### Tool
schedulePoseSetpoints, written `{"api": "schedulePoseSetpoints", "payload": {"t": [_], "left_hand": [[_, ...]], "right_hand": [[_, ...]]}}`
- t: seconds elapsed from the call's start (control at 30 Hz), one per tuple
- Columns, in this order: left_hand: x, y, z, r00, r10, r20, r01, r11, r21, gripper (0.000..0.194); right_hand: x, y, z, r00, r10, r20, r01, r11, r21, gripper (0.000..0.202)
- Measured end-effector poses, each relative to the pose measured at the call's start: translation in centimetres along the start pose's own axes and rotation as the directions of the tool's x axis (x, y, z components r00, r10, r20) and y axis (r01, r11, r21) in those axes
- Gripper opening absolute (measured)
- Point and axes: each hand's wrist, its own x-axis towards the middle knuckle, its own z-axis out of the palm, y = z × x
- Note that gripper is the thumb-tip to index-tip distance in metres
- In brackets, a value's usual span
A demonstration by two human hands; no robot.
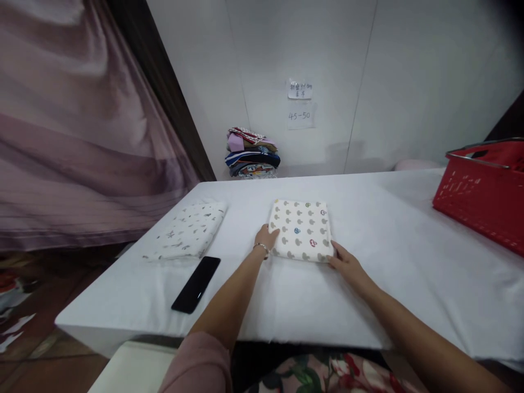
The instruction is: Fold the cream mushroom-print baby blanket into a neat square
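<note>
A folded white cloth (301,230) with a mushroom print, mostly grey with a few coloured ones, lies flat on the white-covered table (368,229). At its left edge, my left hand (267,239) grips the side, thumb on top; a bracelet circles that wrist. My right hand (343,262) pinches the near right corner, thumb on top and fingers along the side. The fingertips under the cloth are hidden. To the left lies a second folded white cloth (186,230) with a sparse dark print, touched by neither hand.
A black phone (196,285) rests left of my left forearm. The red basket (483,191) stands at the table's right end. Behind the far edge is a stack of folded fabrics (252,154) against the wall. Pink curtains (82,125) hang at the left.
</note>
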Motion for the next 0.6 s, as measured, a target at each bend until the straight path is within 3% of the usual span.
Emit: {"api": "schedulePoseSetpoints", "payload": {"t": [0.07,0.17,0.2,0.27,0.37,0.47,0.53,0.6], "left_hand": [[1.3,0.2,-1.1,0.999,0.028,-0.040,-0.026,0.999,0.046,0.048],[3.1,0.2,-3.2,0.992,0.000,-0.124,0.012,0.996,0.094,0.044],[3.4,0.0,-3.7,0.990,-0.010,-0.144,0.025,0.995,0.097,0.044],[3.3,-0.5,-4.1,0.983,-0.008,-0.183,0.028,0.994,0.105,0.047],[1.6,-1.4,-3.4,0.973,-0.024,-0.231,0.048,0.994,0.099,0.055],[-0.2,-2.1,-2.4,0.964,-0.104,-0.245,0.122,0.990,0.063,0.062],[-0.9,-2.2,-2.1,0.957,-0.161,-0.241,0.169,0.986,0.013,0.065],[-1.2,-2.1,-2.1,0.952,-0.205,-0.229,0.201,0.979,-0.042,0.065]], "right_hand": [[-1.6,-0.8,1.9,0.993,0.077,0.090,-0.091,0.983,0.157,0.062],[-4.1,-2.0,4.1,0.952,0.010,0.305,-0.104,0.950,0.293,0.061],[-4.5,-2.3,4.4,0.946,-0.015,0.322,-0.085,0.953,0.292,0.057],[-4.0,-2.5,3.8,0.968,-0.041,0.248,-0.022,0.969,0.247,0.048],[-0.3,-2.1,0.8,1.000,-0.026,0.009,0.025,0.994,0.102,0.041],[5.5,-1.3,-2.1,0.987,-0.004,-0.160,-0.004,0.999,-0.044,0.041],[9.3,-1.1,-3.2,0.978,0.012,-0.210,-0.045,0.988,-0.150,0.044],[12.7,-1.2,-3.4,0.983,0.058,-0.174,-0.096,0.970,-0.224,0.049]]}}
